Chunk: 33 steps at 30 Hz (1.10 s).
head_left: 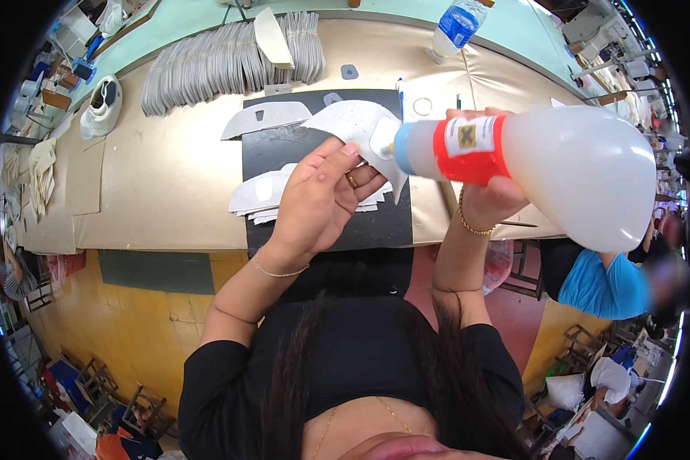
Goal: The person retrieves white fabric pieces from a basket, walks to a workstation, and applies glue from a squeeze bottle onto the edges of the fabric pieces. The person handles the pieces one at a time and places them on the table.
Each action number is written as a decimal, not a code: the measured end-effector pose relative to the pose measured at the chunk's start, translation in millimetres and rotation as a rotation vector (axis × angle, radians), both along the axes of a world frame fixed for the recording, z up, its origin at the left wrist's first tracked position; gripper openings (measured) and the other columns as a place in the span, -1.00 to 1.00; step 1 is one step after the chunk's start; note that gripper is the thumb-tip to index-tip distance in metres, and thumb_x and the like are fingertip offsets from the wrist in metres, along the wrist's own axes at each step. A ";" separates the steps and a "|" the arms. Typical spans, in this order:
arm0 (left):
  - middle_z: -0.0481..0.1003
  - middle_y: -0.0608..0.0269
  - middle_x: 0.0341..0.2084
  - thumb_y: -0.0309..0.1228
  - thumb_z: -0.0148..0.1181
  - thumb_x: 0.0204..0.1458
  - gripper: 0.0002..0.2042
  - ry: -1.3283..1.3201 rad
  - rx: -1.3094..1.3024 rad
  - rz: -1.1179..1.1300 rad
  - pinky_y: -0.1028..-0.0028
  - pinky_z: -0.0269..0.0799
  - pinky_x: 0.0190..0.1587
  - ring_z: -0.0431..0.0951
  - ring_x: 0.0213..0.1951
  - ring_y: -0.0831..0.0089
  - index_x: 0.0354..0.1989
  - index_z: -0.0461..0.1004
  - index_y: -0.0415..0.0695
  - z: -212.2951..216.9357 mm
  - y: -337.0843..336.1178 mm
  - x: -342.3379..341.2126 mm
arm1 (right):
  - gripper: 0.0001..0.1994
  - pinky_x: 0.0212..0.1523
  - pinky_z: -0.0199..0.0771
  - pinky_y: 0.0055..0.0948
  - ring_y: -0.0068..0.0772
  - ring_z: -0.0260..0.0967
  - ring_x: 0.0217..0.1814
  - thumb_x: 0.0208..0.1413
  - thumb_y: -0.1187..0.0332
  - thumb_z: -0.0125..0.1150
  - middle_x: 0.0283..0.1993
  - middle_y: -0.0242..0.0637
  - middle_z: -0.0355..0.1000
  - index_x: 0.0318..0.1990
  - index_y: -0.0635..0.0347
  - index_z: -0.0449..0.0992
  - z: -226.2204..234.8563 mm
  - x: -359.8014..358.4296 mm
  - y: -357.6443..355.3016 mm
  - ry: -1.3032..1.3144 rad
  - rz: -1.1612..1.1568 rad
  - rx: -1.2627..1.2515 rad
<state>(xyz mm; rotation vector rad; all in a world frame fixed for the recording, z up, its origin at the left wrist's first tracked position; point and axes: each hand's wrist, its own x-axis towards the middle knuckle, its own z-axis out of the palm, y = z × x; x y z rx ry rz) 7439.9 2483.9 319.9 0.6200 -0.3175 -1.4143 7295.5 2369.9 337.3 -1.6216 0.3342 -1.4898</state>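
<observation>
My left hand (320, 190) is closed on a white curved shoe-upper piece (343, 119), pinching its lower edge between thumb and fingers. My right hand (495, 195) is wrapped round a translucent squeeze bottle (583, 165) with a red label and a light blue collar. The bottle lies tilted almost level, its nozzle pointing left at a pale patch on the piece. Whether the tip touches is hard to tell. Beneath my hands is a black mat (322, 234). On it rest a small stack of white cut pieces (254, 193) and a grey-white piece with a dark cutout (264, 116).
A long row of grey pieces (222, 61) stands at the table's back, a cream piece (272, 38) on top. A water bottle (458, 27) stands at the back right. A white shoe (102, 107) sits at the left. Another person in blue (602, 284) is at the right.
</observation>
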 end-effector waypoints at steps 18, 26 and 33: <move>0.39 0.05 0.00 -0.38 -0.17 0.19 -0.62 -0.007 0.014 -0.056 0.28 0.39 0.04 0.48 -0.03 0.27 0.15 0.17 -0.29 0.1 -4.6 5.0 | -0.14 -0.27 0.62 0.08 0.13 0.48 -0.27 -0.09 -0.31 0.02 -0.15 0.09 0.38 0.02 0.46 0.19 -4.5 1.7 -21.4 0.012 -0.442 -0.150; 0.39 0.04 0.00 -0.38 -0.18 0.20 -0.63 0.001 0.027 -0.033 0.28 0.39 0.06 0.48 -0.01 0.26 0.14 0.16 -0.29 1.7 -8.1 3.1 | -0.14 -0.26 0.60 0.04 0.08 0.48 -0.22 -0.12 -0.29 0.12 -0.14 0.05 0.39 0.00 0.46 0.23 -10.3 -2.5 -17.3 -0.095 -0.331 -0.061; 0.37 0.03 0.01 -0.40 -0.18 0.23 -0.65 0.007 0.017 -0.018 0.30 0.35 0.11 0.46 0.02 0.25 0.14 0.15 -0.29 1.7 -9.0 1.1 | -0.16 -0.14 0.55 0.03 0.04 0.47 -0.20 -0.17 -0.25 0.23 -0.12 0.01 0.39 -0.01 0.43 0.26 -4.1 -5.2 -7.2 -0.038 0.059 0.098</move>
